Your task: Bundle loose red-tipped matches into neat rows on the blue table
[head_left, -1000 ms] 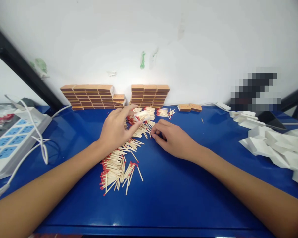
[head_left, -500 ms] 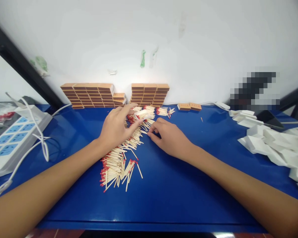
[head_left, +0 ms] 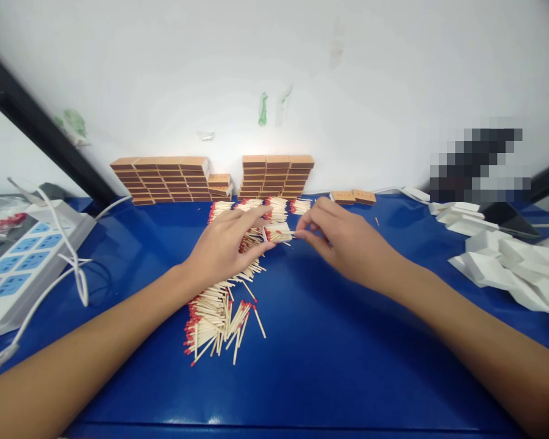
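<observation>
My left hand [head_left: 226, 244] is closed around a small white matchbox tray [head_left: 278, 239], gripping it between thumb and fingers. The tray is tilted, and some red-headed matches lie inside it. At the tray's right end my right hand [head_left: 333, 235] makes a pinch, with the pale ends of matches [head_left: 293, 234] at its fingertips; how many cannot be made out. Beneath and in front of my left hand spreads a long heap of loose matches [head_left: 213, 311], partly hidden by that hand. Small bundles of matches [head_left: 277, 208] lie in a row behind the tray.
Stacked matchboxes [head_left: 165, 180] and a second stack [head_left: 277, 177] stand against the wall. Two matchboxes [head_left: 353, 197] lie to their right. White empty trays [head_left: 516, 262] are piled on the right of the blue table [head_left: 329, 366]. A power strip [head_left: 22, 256] with cables sits left.
My left hand has turned and brought the tray right and lower, so its inside now shows. My right hand has moved from the heap's edge up and right to the tray's end.
</observation>
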Demonstrator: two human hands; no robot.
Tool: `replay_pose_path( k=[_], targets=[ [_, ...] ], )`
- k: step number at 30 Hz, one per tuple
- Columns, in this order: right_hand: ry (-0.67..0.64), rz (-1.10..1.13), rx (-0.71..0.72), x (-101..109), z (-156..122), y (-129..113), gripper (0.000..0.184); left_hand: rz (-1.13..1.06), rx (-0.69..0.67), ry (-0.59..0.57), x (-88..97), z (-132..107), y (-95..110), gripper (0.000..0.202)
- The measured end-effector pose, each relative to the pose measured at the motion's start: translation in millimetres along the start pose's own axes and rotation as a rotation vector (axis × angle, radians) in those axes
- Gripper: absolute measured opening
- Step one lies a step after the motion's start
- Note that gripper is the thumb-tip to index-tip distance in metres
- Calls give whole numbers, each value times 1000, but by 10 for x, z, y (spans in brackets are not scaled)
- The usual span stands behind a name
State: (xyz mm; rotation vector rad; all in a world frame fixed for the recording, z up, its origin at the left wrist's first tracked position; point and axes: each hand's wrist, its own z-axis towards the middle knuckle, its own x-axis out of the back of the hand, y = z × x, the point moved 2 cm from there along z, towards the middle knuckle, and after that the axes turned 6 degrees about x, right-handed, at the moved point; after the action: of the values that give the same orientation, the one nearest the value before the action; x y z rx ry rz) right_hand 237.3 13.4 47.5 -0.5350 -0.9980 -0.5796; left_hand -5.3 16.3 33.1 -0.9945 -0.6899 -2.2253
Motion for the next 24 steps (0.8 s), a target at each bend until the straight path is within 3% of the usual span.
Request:
replay_pose_path(
  k=[4, 7, 10, 16, 20, 24],
  targets=[
    [-38, -29, 31, -48, -6, -143, 16, -43, -80, -7, 6, -14, 145, 58],
    [67, 20, 37, -21, -2, -104, 15, -35, -88, 15, 14, -9, 174, 55],
    [181, 71, -1, -13, -5, 66, 14, -13, -6, 37, 22, 12, 95, 58],
    [-60, 165, -40, -261, -3, 271, 20, 35, 224, 116, 65, 53, -88, 53],
    [-45, 161, -95, -339, 23, 224, 21, 48, 217, 117, 54, 42, -78, 53],
    [-89, 198, -126, -320, 21, 176, 11, 76, 163, 112, 37, 28, -39, 53]
  ],
)
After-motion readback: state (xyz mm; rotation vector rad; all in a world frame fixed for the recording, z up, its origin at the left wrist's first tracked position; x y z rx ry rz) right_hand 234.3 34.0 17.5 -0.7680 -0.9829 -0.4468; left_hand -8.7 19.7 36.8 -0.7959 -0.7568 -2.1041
